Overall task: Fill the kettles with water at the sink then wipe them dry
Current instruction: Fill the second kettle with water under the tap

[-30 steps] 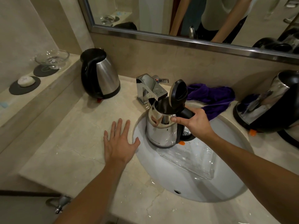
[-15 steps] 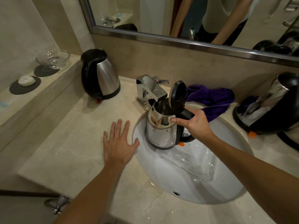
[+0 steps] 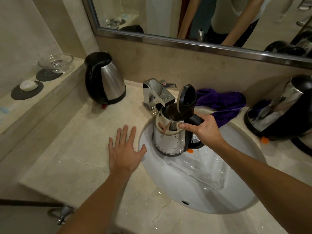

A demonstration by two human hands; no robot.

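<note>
Right hand (image 3: 205, 130) gripping the black handle of the shiny steel kettle with raised black lid (image 3: 170, 134), held upright over the white oval sink basin (image 3: 211, 188), mouth directly under the square chrome tap (image 3: 157, 93); likely positioned to catch water, lid tipped back to clear the spout. No stream visible; kettle contents too dark to tell. Left hand (image 3: 125, 149) flat, fingers spread on the beige marble bench (image 3: 76, 166), left of the grip, probably bracing. Purple crumpled cloth (image 3: 222, 105) behind the grip, handy for wiping. Closed steel kettles far left (image 3: 104, 80) and right (image 3: 280, 108) of the grip.
</note>
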